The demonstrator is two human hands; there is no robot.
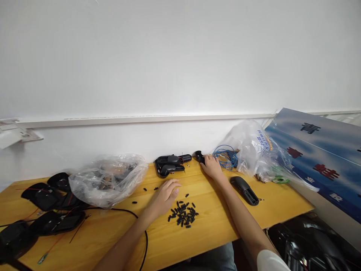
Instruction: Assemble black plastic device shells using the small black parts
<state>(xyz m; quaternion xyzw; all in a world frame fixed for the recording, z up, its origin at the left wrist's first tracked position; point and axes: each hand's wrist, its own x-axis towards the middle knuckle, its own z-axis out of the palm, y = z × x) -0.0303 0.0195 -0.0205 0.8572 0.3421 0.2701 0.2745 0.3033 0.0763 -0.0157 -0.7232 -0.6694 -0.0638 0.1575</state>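
With right grip (212, 165), touching a black curved part (199, 156) at the back of the counter (208, 226); cannot tell whether clamped on it. With left grip (176, 188), parted between thumb and fingers, poised just beside a pile of small black pieces (184, 215). Farther right, blue wire (229, 162) and a black housing (244, 191).
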